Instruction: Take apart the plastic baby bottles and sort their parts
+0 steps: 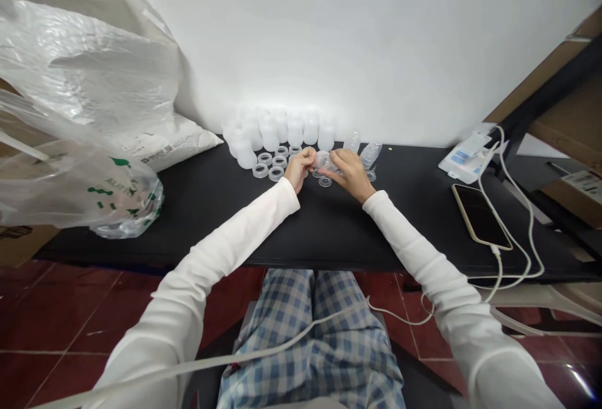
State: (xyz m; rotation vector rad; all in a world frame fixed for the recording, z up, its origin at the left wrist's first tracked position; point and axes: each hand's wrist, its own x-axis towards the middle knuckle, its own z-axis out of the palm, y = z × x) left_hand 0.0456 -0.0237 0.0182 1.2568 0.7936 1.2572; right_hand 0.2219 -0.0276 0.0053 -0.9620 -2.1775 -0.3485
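While our forearms (242, 233) angle inward, we hold a clear plastic piece (323, 160) over the black tabletop (333, 233).
Our left hand (300, 169) pinches its left side, our right hand (352, 174) its right; open room runs from our wrists to the near edge, while clear rings (260, 170) lie just leftward and translucent bottles (269, 133) line the far side.

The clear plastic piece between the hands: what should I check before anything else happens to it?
1. Grip: ok. The left hand and right hand hold the clear plastic piece from either side.
2. Fit of its parts: cannot tell; it is too small.
3. Loose rings: ok, lying on the black table by the left hand.
4. White containers: ok, grouped near the wall.
5. White cable: not ok, perhaps; it crosses in front of the lap.
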